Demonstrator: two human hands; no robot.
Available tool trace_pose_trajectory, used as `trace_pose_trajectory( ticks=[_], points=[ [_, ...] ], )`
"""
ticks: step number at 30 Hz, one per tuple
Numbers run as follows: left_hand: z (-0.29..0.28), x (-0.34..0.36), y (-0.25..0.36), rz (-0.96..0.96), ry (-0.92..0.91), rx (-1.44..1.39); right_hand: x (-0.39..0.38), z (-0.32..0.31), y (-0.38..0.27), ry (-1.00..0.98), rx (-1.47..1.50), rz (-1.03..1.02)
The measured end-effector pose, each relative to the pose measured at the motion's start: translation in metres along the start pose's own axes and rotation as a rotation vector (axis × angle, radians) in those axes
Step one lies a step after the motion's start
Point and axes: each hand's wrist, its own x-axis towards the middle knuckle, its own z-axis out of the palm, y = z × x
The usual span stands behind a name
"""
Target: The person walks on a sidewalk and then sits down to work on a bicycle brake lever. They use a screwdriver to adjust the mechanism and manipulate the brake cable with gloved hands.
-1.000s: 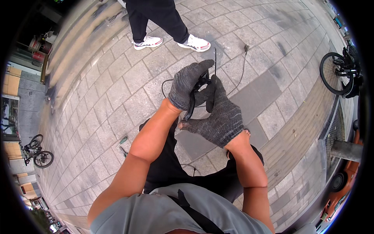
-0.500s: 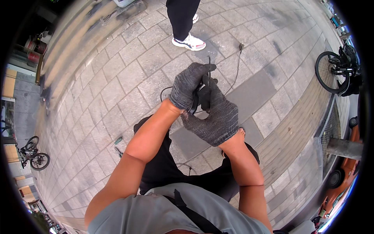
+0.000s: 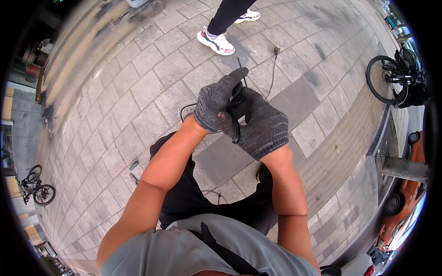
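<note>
Grey paving (image 3: 138,106) surrounds the person's black trousers (image 3: 182,198). Beyond the trousers, gloved left hand (image 3: 212,106) and right hand (image 3: 262,126) curl around a black part (image 3: 236,131), a thin rod (image 3: 242,73) jutting past them; which fingers pinch the rod cannot be told.

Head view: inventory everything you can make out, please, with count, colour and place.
Black curved part: one, black, centre
Thin rod: one, dark, above it
Cable: count unclear, dark, beyond the rod
Green-handled tool: one, green, lower left
Second tool: one, dark, beside it
Paving: one expanse, grey, throughout
Other person's shoes: two, white, top
Other person's trousers: one pair, black, top
Left bicycle: one, dark, left edge
Right bicycle: one, black, right edge
Car: one, orange, lower right
Post: one, grey, right
Own shirt: one, grey, bottom
Own trousers: one pair, black, below centre
Left hand: one, dark grey glove, around the part
Right hand: one, dark grey glove, against the part
</note>
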Motion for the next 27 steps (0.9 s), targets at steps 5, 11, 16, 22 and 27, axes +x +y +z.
trace_pose_trajectory(
  ticks=[5,11,16,22,27],
  points=[
    [0.005,-0.006,-0.005,-0.103,-0.05,-0.162,0.002,-0.003,0.0,-0.054,0.117,0.075],
    [0.004,-0.01,-0.032,-0.254,-0.181,-0.278,0.005,0.003,0.003,-0.098,0.137,0.105],
    [-0.022,0.012,-0.005,-0.291,-0.499,-0.004,0.008,0.003,0.014,-0.026,0.044,0.078],
    [-0.036,-0.002,0.014,-0.255,-0.436,-0.263,0.012,0.003,0.015,0.053,-0.004,0.001],
    [-0.015,-0.007,0.023,-0.222,-0.263,-0.209,0.014,0.014,0.013,0.095,-0.074,-0.016]
  ],
)
